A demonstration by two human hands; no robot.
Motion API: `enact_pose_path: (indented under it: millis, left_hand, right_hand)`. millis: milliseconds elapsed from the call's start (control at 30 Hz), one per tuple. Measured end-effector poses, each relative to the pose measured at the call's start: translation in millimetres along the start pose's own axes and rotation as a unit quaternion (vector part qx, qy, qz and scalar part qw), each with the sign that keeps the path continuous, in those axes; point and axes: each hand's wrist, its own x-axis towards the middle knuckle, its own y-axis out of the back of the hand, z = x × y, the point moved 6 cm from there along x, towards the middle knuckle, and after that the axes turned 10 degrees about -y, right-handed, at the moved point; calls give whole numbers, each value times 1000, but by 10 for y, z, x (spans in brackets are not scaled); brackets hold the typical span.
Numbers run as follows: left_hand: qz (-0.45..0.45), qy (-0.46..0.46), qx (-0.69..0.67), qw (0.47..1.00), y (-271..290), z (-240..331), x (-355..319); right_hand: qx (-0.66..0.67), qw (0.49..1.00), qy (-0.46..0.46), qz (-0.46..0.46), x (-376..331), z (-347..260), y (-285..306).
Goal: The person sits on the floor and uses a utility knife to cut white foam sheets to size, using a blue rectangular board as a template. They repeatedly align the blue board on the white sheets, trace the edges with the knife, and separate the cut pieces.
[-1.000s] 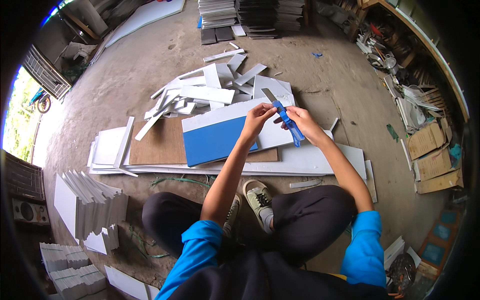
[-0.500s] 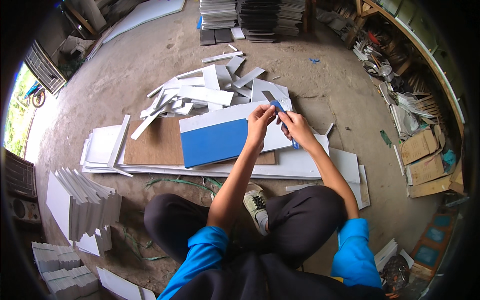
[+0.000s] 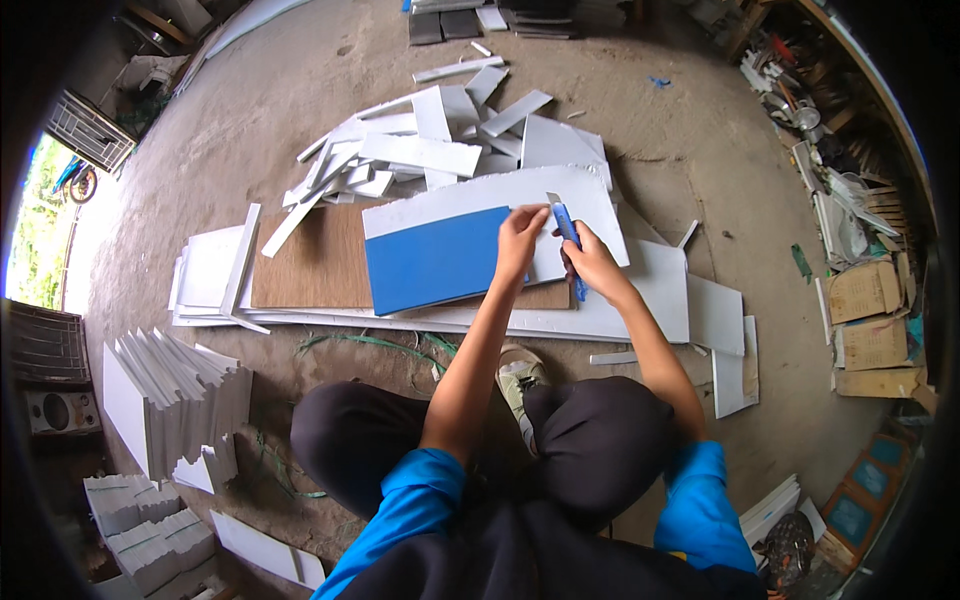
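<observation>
Rough floor [image 3: 240, 120] bears white scraps [image 3: 420, 152]; right grip [image 3: 597, 264] holds knife [image 3: 566, 224].

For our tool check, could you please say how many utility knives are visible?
1: the blue utility knife in the right hand; others may be hidden.

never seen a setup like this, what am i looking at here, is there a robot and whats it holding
No robot here: these are a person's own bare hands. The wide, bent view comes from a camera worn on the head, looking down, so picture left is the person's left.

The right hand grips a blue knife, blade out. The left hand has its fingertips close to the blade; whether they touch it is hard to tell.

In front, on the floor, lie white boards with a brown board and a blue panel on top. White scraps are heaped just beyond.
</observation>
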Motion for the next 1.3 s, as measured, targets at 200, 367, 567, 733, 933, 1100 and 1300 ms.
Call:
enact_pose_path:
  millis: [200, 367, 567, 733, 933, 1100, 1300]
  left_hand:
    - [59, -152, 510, 845, 490, -362, 17]
    - [30, -168, 628, 759, 479, -584, 106]
    - [11, -160, 671, 724, 425, -730, 118]
    - [4, -151, 676, 721, 426, -725, 140]
    - [-1, -140, 663, 735, 421, -700, 153]
    - [8, -148, 668, 729, 427, -706, 148]
    - [37, -166, 684, 709, 425, -706, 127]
  right_hand:
    - [-347, 929, -36, 123, 471, 541, -178]
    - [-351, 928, -18, 121, 786, 443, -443]
    - [-352, 929, -1, 117, 1132, 490, -578]
    - [-351, 929, 1, 117, 1202, 448, -634]
    - [-367, 926, -21, 90, 1342, 475, -618]
    - [-376, 924, -36, 53, 1329, 488, -647]
    - [-348, 934, -64, 45, 282, 915, -683]
